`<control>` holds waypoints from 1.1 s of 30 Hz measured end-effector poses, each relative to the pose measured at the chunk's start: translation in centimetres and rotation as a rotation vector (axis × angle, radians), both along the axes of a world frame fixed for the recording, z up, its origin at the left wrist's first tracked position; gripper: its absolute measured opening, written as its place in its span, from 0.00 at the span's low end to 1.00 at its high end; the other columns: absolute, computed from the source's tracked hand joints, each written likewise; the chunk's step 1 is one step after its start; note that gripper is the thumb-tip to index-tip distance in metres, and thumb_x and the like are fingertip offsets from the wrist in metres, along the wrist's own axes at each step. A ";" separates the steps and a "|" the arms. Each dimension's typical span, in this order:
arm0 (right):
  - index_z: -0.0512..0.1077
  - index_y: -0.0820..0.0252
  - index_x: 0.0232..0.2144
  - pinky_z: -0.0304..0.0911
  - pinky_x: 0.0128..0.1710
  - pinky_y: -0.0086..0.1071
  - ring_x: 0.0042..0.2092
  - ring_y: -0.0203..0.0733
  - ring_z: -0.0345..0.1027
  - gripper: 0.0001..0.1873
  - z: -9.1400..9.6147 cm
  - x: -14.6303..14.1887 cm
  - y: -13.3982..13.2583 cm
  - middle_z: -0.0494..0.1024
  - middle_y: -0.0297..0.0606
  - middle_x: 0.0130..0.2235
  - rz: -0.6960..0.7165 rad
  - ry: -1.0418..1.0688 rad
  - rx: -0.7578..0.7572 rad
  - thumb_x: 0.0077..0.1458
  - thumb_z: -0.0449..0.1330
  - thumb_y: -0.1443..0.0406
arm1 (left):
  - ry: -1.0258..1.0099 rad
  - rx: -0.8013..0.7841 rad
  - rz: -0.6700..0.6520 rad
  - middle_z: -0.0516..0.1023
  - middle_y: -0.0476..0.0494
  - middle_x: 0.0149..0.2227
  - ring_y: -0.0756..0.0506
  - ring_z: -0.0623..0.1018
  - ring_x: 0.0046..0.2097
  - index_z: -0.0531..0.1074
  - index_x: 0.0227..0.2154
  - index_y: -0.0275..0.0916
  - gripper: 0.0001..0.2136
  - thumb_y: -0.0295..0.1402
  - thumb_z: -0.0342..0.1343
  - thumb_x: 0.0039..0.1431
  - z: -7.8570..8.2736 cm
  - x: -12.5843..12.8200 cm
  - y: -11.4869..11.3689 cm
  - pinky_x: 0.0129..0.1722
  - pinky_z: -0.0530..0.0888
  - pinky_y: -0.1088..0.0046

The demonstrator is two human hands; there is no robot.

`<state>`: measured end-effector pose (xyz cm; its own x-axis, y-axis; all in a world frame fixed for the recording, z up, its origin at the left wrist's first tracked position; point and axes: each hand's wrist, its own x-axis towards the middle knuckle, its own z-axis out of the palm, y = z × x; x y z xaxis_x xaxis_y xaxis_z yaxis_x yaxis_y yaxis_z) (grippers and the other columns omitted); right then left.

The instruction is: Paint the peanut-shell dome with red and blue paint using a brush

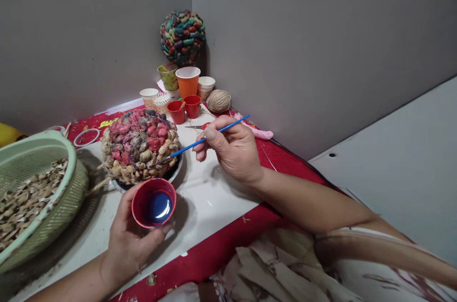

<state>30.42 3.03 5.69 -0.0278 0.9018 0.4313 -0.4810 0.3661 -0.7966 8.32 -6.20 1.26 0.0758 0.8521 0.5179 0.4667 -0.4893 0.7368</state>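
My left hand (130,240) is wrapped round a small red cup (137,207) with dark blue paint in it, tilted so its inside shows. Between the thumb and fingers of my right hand (235,150) is a thin blue paintbrush (193,145). The brush's tip meets the lower right side of a ball of peanut shells (143,145), as far as I can see. Pink, red and dull purple colour covers the ball's upper part, while its lower shells are bare tan. The ball rests in a dark, light-rimmed bowl (180,169), mostly hidden beneath it.
A green basket (76,180) of peanut shells stands at the left. Behind the ball are red cups (193,107), an orange paper cup (188,85), a twine ball (218,101) and scissors (205,126). A multicoloured ball (183,38) sits in the corner against grey walls.
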 end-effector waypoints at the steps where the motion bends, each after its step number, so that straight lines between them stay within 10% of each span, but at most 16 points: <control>1: 0.72 0.60 0.27 0.74 0.21 0.22 0.21 0.32 0.76 0.18 0.0 -0.1 -0.1 0.81 0.28 0.23 -0.010 -0.015 -0.003 0.52 0.72 0.54 | 0.014 0.009 -0.001 0.82 0.46 0.46 0.47 0.84 0.44 0.68 0.54 0.43 0.26 0.28 0.68 0.52 0.0 0.0 0.0 0.45 0.80 0.76; 33: 0.70 0.57 0.25 0.77 0.21 0.28 0.21 0.36 0.77 0.21 0.7 0.2 -0.3 0.80 0.28 0.22 -0.153 -0.066 0.045 0.50 0.71 0.50 | 0.065 0.033 -0.021 0.82 0.42 0.47 0.42 0.84 0.44 0.68 0.55 0.42 0.29 0.27 0.68 0.50 -0.8 -0.6 0.2 0.45 0.81 0.70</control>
